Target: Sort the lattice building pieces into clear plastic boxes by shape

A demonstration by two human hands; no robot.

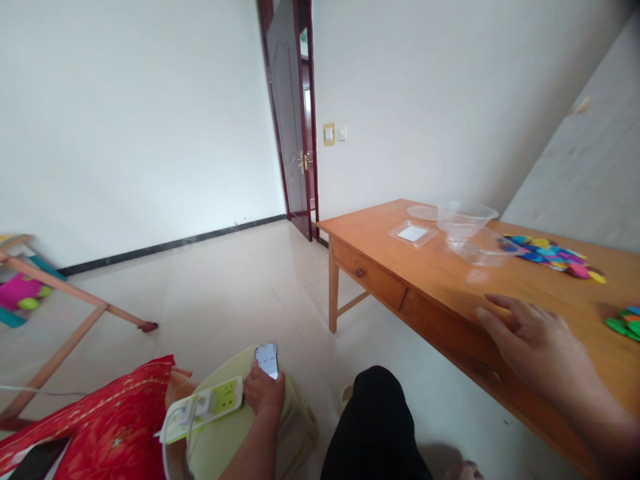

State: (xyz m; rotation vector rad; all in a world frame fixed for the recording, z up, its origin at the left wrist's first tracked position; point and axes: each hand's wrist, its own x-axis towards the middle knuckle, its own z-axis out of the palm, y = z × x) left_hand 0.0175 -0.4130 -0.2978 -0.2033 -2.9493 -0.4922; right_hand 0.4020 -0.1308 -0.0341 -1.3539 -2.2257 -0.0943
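Low in the head view, my left hand [264,390] is closed around a smartphone [267,361] with a lit screen. It is over a pale green stool [235,430], beside a green and white power strip [204,408] with plugs in it. My right hand [537,347] is at the front edge of the wooden table [370,230], fingers apart, holding nothing. Beyond it stand clear plastic containers [473,233], with a clear square case [413,233] to their left. Colourful flat pieces [550,257] lie heaped on the tabletop, and a smaller group [625,325] is at the right edge.
A red flowered cloth [120,427] with a dark phone-like object [40,460] on it is at lower left. A wooden frame leg [75,290] stands behind it. The door [290,113] is in the far corner, and tiled floor [240,280] stretches between.
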